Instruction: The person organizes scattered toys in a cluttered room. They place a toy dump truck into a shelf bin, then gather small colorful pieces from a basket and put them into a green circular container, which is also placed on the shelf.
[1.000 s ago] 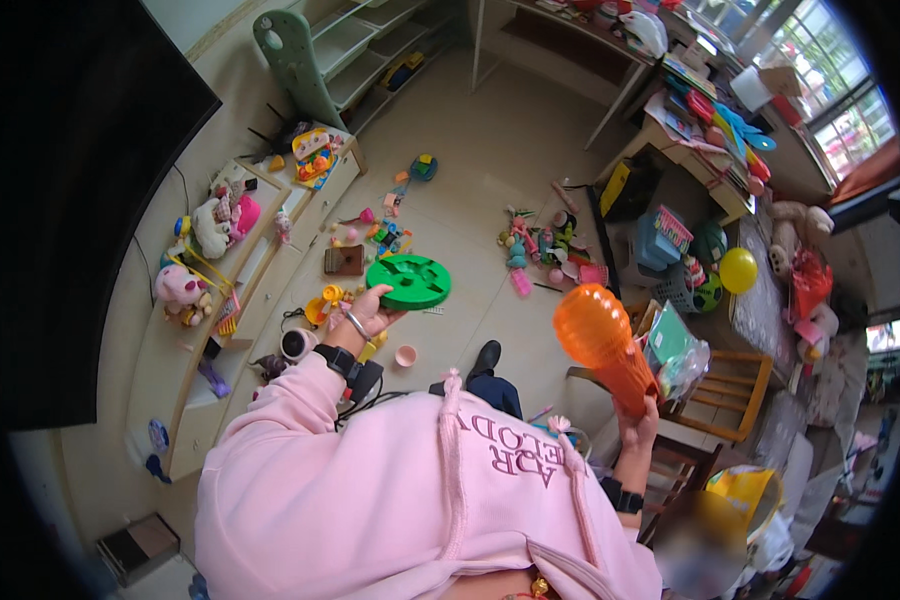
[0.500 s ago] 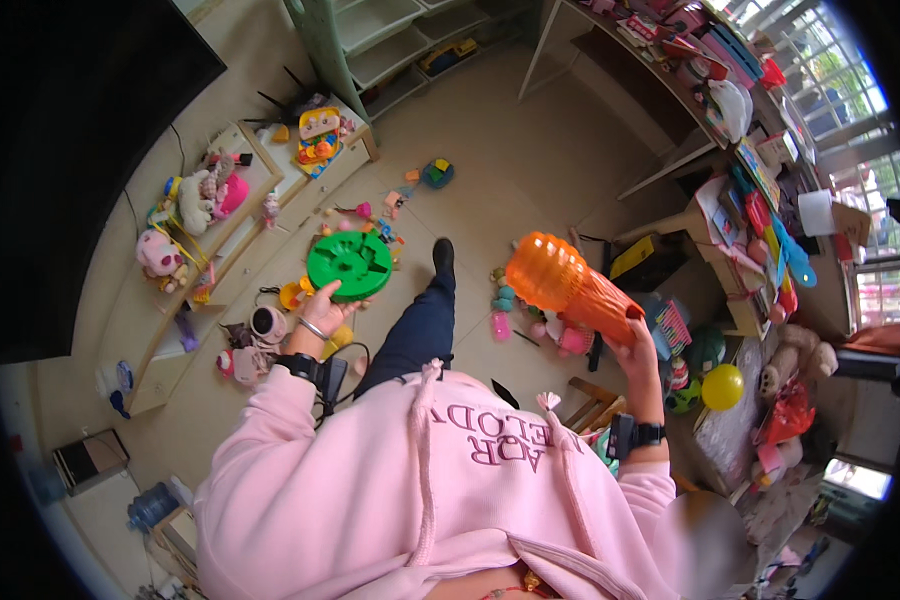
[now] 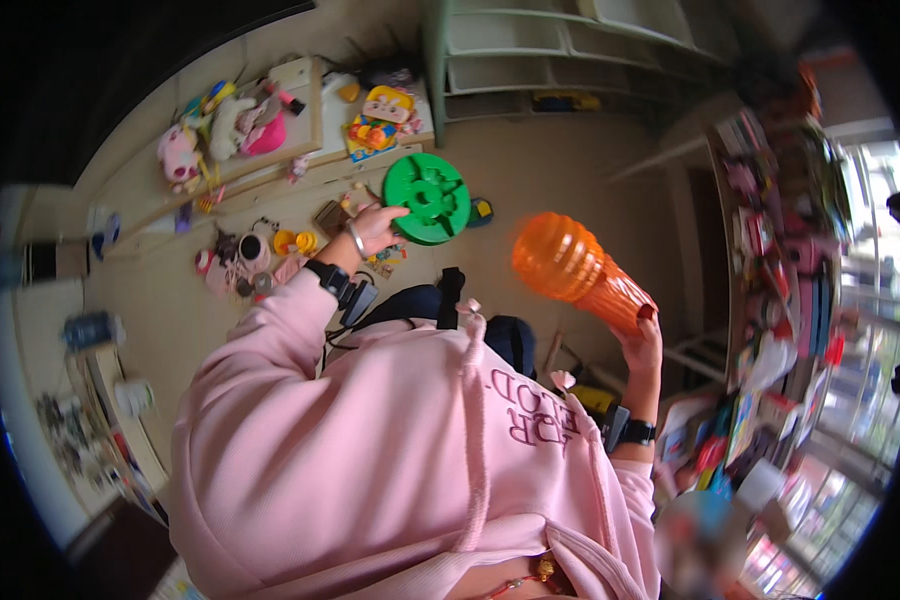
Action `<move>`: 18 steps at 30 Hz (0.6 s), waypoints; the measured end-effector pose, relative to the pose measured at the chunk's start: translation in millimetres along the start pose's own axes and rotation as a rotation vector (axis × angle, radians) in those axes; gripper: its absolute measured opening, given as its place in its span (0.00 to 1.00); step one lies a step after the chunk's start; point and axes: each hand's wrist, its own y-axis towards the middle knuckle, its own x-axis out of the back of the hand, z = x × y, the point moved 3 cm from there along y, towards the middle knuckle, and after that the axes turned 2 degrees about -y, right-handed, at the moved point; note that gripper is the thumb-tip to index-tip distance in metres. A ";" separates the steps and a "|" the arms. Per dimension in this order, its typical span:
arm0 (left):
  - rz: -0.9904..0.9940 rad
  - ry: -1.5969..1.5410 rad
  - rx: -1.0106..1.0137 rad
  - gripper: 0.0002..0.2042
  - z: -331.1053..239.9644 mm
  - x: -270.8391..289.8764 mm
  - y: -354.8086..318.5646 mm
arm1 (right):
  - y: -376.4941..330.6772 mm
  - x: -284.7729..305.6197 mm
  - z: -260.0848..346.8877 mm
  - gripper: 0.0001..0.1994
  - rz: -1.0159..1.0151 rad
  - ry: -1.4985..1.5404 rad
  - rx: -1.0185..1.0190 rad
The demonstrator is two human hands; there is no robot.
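Observation:
My left hand is closed on the near edge of a round green plastic disc with moulded slots and raised parts. Out to the right, my right hand grips the narrow end of an orange see-through plastic piece, with a ribbed bulb at its far end and a fluted neck. Both things are held up above the floor and apart from each other. The palm side of my left hand is partly hidden.
Small toys and a yellow cup lie on the floor at left. Soft toys sit on a low cabinet. Green-framed shelves stand ahead. A cluttered desk runs along the right, by barred windows.
My body and view have turned rightward, bringing the shelves into the middle. Both hands keep their hold. The green disc now tilts more upright and is closer to the orange piece.

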 end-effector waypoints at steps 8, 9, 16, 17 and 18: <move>0.076 -0.198 -0.169 0.18 -6.2 -74.2 30.3 | 163.1 21.2 104.8 0.31 0.258 -0.029 -0.094; 0.085 -0.249 -0.207 0.19 0.4 -82.5 34.1 | 187.3 21.3 118.5 0.31 0.299 -0.059 -0.106; -0.179 -0.477 -0.686 0.18 57.1 -129.0 44.0 | 341.4 4.1 168.0 0.32 0.537 -0.137 -0.318; -0.201 -0.491 -0.676 0.19 70.8 -136.1 43.8 | 353.3 0.6 169.9 0.31 0.535 -0.150 -0.333; -0.156 -0.488 -0.737 0.19 77.0 -141.4 44.6 | 361.2 -2.3 170.8 0.31 0.569 -0.186 -0.341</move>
